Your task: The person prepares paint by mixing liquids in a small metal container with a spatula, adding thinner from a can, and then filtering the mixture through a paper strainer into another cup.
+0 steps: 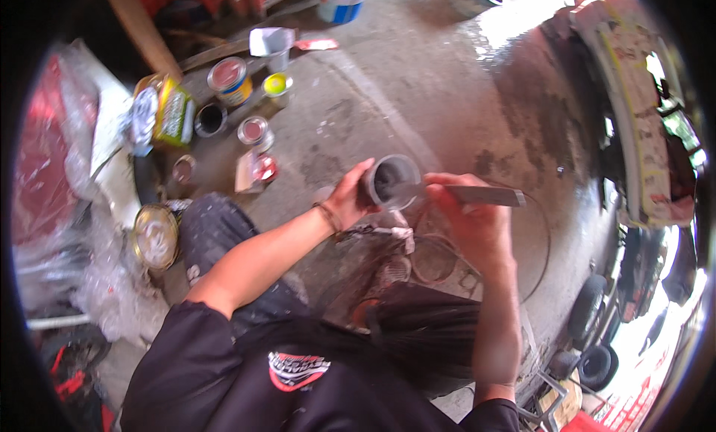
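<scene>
My left hand [349, 201] is wrapped round a plastic cup [403, 166] and tilts its mouth up towards me. Grey material coats the inside of the cup. My right hand [477, 221] grips a putty knife [491, 196] by its dark, flat handle. The knife's blade reaches leftward to the cup's rim and looks to be partly inside it; its tip is hard to make out. Below the cup, between my bent knees, a spray gun-like tool with a pale hose lies partly hidden.
On the concrete floor at left stand an open paint can [229, 74], a small tin [254, 130], a yellow-lidded cup [277, 84], a dark cup [211, 119] and a yellow rectangular can [173, 111]. A round lid [156, 236] lies by my left knee. A coiled hose [436, 259] lies ahead; a car bumper [630, 111] stands at right.
</scene>
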